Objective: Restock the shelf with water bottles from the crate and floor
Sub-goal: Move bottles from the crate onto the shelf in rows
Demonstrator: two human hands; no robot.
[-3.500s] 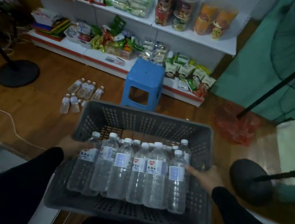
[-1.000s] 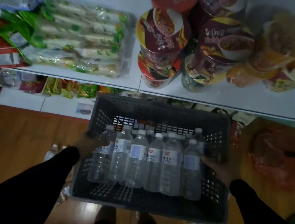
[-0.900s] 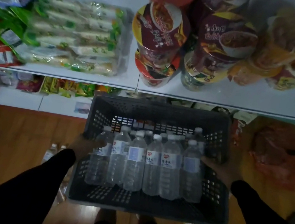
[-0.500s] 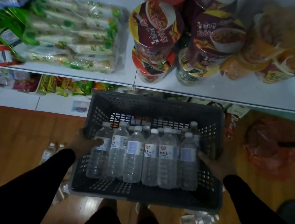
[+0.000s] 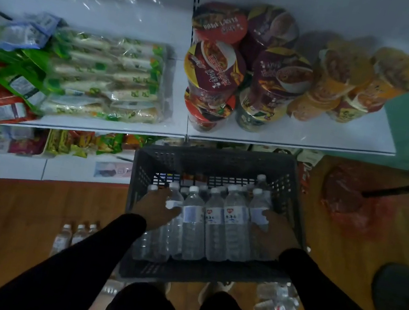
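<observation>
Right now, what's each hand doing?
Left hand: grips a bottle in the crate.
Right hand: grips the rightmost bottle.

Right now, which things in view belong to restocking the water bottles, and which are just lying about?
Part of the job:
- grey crate
- water bottles in the crate
- left hand and right hand, each on a bottle
- bottles on the floor
- white shelf

Just lying about:
- noodle cups
- snack packets
- red plastic bag
</observation>
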